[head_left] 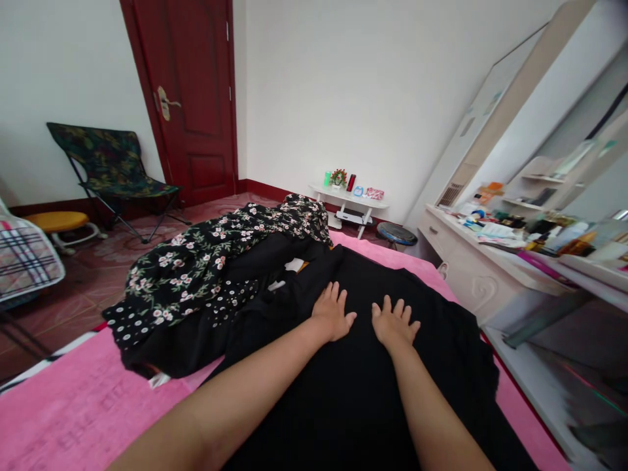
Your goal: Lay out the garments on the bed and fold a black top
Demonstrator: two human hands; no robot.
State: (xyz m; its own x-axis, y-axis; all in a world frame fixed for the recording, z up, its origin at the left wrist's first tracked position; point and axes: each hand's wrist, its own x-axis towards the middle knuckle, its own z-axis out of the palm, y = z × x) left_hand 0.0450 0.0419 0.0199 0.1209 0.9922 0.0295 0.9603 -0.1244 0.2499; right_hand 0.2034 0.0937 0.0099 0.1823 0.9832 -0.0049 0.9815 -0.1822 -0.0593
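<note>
A black garment [358, 405] lies spread over the pink bed cover [73, 405], its exact kind hard to make out. My left hand [334, 313] rests palm down on its upper left part, fingers spread. To the right, my right hand [394, 322] also presses flat on the black cloth with its fingers apart. Neither hand grips anything. Beside my left hand, a heap of clothes overlaps the garment's left side, with a black floral dress [196, 261] on top and white-dotted black cloth [128, 325] at its near end.
A cluttered dressing table [481, 261] stands along the right side. Beyond the bed are a small white shelf table [349, 195] and a round stool [396, 233]. A camouflage folding chair [105, 163] and a yellow stool [57, 222] stand at left, near a red door [191, 85].
</note>
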